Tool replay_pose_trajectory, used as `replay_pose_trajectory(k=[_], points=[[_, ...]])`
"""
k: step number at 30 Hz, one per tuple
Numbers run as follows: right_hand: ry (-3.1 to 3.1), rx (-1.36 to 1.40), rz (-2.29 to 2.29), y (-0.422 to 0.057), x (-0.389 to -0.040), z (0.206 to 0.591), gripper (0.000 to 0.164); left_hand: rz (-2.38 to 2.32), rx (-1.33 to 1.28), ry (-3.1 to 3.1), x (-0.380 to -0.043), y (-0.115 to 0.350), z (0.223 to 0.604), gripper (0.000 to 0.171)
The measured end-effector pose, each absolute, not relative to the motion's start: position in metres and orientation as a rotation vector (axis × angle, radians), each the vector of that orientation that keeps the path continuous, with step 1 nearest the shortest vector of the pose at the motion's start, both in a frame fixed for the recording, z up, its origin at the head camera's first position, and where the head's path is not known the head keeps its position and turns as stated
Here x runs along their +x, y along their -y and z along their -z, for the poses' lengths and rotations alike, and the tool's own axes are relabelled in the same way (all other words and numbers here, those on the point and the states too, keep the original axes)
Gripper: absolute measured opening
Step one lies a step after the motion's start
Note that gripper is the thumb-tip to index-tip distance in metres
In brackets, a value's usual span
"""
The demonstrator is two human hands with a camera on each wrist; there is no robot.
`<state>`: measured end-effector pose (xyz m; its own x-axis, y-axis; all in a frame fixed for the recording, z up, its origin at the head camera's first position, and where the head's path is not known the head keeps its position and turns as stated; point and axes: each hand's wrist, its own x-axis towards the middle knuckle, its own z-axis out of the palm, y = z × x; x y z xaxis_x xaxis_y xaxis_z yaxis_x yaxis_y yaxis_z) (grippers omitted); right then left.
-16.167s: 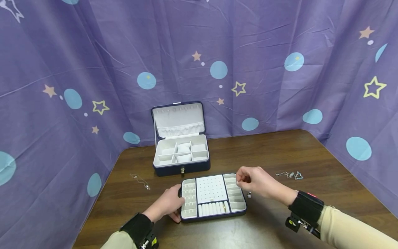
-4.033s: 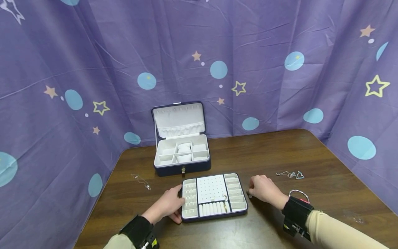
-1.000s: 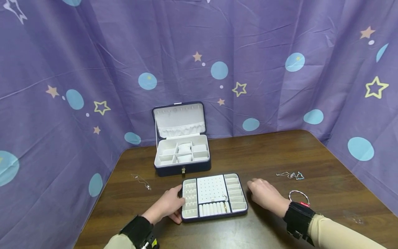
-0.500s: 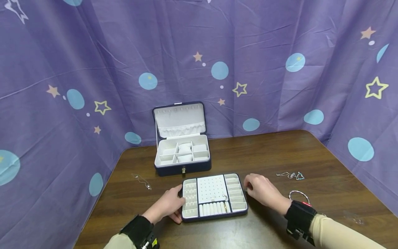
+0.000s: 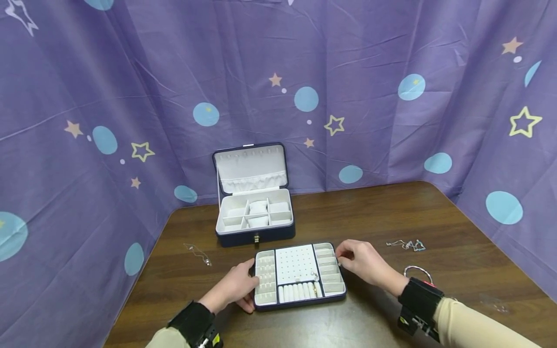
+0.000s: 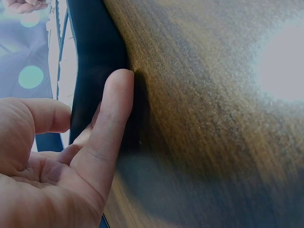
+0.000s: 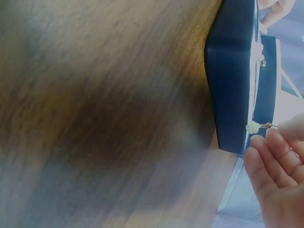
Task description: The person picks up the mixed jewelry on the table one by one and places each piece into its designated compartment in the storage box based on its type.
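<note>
My left hand (image 5: 237, 285) grips the left edge of a navy jewelry tray (image 5: 299, 304); in the left wrist view its fingers (image 6: 116, 102) lie along the dark side wall. My right hand (image 5: 361, 261) is at the tray's right edge. In the right wrist view its thumb and fingertips pinch an earring (image 7: 253, 127) by its gold hook, and a pale flower dangles near the rim. The tray holds a white board of small holes (image 5: 296, 263), ring rolls (image 5: 296, 292) with a gold ring (image 5: 315, 291), and side compartments. Another small earring (image 5: 315, 276) hangs at the board's lower right corner.
A navy jewelry box (image 5: 256, 237) stands behind the tray with its lid raised and white cushions inside. One necklace (image 5: 197, 253) lies at left, another (image 5: 406, 245) at right. A bracelet (image 5: 418, 268) sits beside the right wrist, and a small clear bag (image 5: 496, 305) lies further right.
My right hand has risen from the table at the tray's right side and come to its edge with an earring. Since the oldest frame, an earring has appeared on the board. The left hand has stayed put.
</note>
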<state>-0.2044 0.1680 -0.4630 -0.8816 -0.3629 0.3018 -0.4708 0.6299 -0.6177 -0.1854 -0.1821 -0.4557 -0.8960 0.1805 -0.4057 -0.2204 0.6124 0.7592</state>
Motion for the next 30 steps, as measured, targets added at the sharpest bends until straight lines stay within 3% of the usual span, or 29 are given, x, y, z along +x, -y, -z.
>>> replay_pose_trajectory(k=[30], points=[[2.788,0.666,-1.352,-0.1596,-0.2029,0.4572,0.007,-1.201,-0.053,-2.387,-0.1851,0.1818,0.4545,0.073]])
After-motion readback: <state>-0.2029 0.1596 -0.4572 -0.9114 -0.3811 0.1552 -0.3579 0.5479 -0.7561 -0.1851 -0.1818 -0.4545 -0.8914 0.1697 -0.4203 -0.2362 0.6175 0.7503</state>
